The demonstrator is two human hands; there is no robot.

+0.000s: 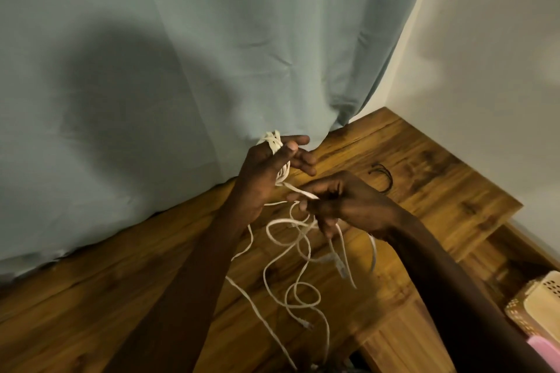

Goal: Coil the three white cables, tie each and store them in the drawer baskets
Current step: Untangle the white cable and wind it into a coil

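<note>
1. Left hand [269, 172] is raised at the centre of view, fingers spread and nearly straight, with turns of white cable [274, 144] wound round the palm and showing above it at 12 o'clock.
2. Right hand [342, 203], just beside it at 4 o'clock, pinches a strand of the same cable between curled fingers and thumb.
3. Loose white cables [291, 254] hang and loop below both hands toward 6 o'clock, tangled over the wooden tabletop [424, 179]; a clear plug [339, 266] shows among them.
4. Black ties [383, 174] lie on the wood at 2 o'clock of the right hand.
5. Grey-green curtain [181, 54] fills the upper left; a white wall [485, 54] meets it on the right.
6. Perforated beige baskets [536, 300] sit low at 4 o'clock, beside a pink object [544, 351].
</note>
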